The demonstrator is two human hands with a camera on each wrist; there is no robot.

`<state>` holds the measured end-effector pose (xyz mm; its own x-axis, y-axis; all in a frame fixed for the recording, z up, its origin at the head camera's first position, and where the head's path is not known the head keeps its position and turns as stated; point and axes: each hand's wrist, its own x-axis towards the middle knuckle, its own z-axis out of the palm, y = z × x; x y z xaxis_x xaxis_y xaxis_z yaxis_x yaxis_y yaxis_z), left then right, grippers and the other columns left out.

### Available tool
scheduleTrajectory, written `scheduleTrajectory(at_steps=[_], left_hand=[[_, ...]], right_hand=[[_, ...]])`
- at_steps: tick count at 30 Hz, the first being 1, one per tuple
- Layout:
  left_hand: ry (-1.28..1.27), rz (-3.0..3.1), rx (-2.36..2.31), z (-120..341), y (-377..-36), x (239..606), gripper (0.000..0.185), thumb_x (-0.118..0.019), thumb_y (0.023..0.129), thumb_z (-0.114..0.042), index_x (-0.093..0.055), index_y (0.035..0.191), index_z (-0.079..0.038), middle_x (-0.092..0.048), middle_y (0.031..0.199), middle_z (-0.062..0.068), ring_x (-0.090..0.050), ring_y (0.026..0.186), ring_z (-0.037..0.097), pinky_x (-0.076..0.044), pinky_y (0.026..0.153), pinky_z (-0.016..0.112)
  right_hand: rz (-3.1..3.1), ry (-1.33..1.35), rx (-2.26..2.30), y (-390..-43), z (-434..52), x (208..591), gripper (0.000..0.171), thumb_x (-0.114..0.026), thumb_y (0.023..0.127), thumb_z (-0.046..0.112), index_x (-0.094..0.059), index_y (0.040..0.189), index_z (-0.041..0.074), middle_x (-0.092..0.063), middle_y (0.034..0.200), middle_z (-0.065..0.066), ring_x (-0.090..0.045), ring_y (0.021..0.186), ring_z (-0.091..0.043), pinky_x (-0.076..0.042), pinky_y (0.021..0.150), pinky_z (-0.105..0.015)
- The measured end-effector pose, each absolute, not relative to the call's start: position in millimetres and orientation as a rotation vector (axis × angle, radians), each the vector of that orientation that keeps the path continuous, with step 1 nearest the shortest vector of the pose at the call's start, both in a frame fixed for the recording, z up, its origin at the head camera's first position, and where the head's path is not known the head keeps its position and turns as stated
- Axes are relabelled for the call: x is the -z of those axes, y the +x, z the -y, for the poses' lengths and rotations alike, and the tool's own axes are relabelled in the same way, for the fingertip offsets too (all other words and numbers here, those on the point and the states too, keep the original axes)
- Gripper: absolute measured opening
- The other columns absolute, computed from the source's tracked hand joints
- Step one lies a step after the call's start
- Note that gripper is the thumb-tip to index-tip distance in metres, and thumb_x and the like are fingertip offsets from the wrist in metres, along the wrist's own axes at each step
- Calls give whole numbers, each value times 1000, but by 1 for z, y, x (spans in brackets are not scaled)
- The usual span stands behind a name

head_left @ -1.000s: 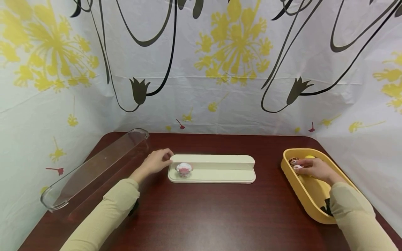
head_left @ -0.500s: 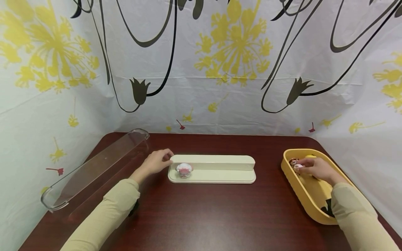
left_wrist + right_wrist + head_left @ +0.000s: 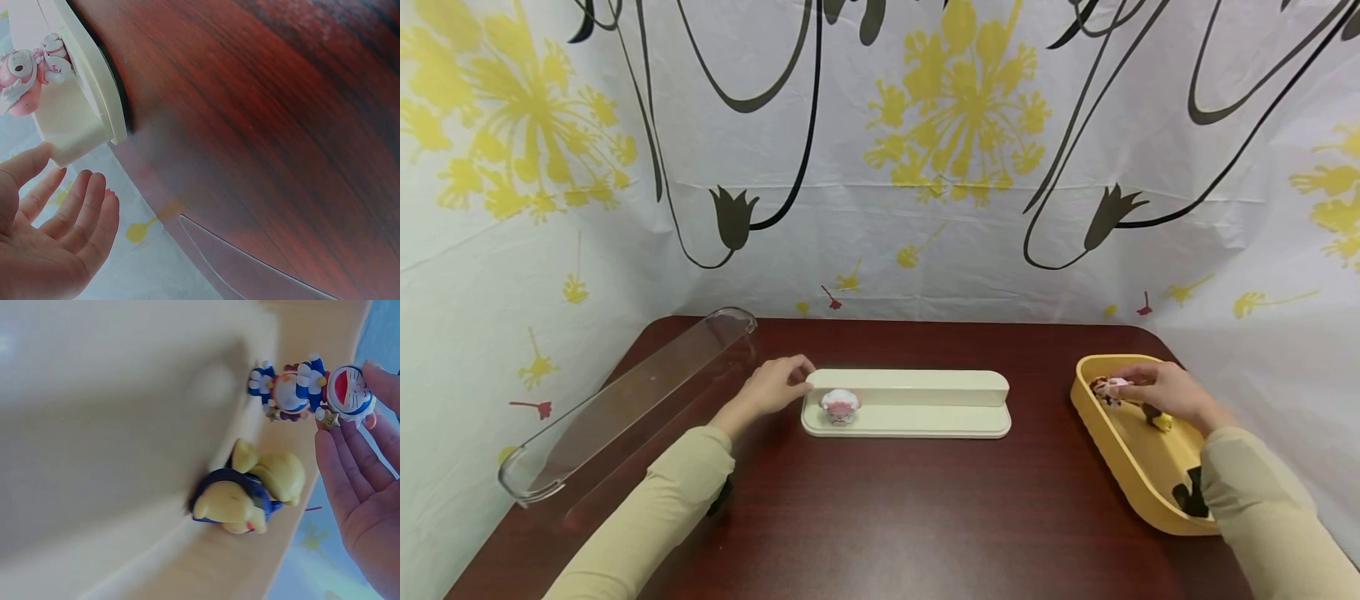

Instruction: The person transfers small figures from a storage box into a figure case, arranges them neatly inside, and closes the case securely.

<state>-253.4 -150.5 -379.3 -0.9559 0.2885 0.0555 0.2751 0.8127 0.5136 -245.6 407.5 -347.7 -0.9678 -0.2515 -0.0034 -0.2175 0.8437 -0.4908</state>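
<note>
1. Clear lid [image 3: 625, 400] lies far left on the table [image 3: 880, 517], untouched.
2. Left hand [image 3: 771, 387]: fingers relaxed, thumb tip against the left end of the cream tray [image 3: 925, 421], gripping nothing.
3. Pink-and-white figure [image 3: 839, 406] stands on that tray's left end.
4. Right hand [image 3: 1165, 390] inside the yellow bin [image 3: 1120, 467], fingertips pinching the blue-and-white figure [image 3: 312, 387].
5. Yellow figure [image 3: 250, 494] lies on the bin floor just beside.

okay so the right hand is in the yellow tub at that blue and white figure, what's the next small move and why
Probably lift the blue and white figure clear of the yellow tub. The right hand pinches it at the fingertips, while the left hand steadies the cream stand, where a pink figure already sits beside free space.
</note>
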Motion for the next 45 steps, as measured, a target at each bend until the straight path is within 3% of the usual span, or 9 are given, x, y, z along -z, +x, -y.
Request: scheduleTrajectory(at_steps=[4,11,28,45], left_hand=[[465,-2965,-838,150,-253,379,20,-61,84,-19,-58,102,-12,-60,92,5,-56,86,23,-43,69,41],[469,-2966,-842,150,-253,379,22,-61,84,-18,-58,103,-10,-60,91,5,-56,86,24,-43,69,41],[464,-2963,-837,151,-253,379,22,-61,84,-18,-58,104,-10,-59,91,5,-55,85,24,-43,67,40],[460,-2966,-841,151,-253,379,21,-61,84,-19,-58,103,-11,-60,92,5,-55,86,22,-43,69,40]], right_hand=[[-2952,-374,804,-245,-406,342,41,-60,84,29,-57,110,-3,-61,98,-17,-58,83,-22,-44,67,-34],[-2963,-391,836,-246,-401,331,39,-61,83,31,-59,106,0,-64,92,-10,-58,78,-8,-42,69,-30],[-2971,-485,865,-242,-379,306,34,-60,84,25,-58,109,1,-65,92,-8,-59,78,-8,-42,68,-22],[-2965,-496,834,-243,-351,291,38,-59,83,35,-60,108,7,-65,89,-3,-60,81,-13,-42,69,-27]])
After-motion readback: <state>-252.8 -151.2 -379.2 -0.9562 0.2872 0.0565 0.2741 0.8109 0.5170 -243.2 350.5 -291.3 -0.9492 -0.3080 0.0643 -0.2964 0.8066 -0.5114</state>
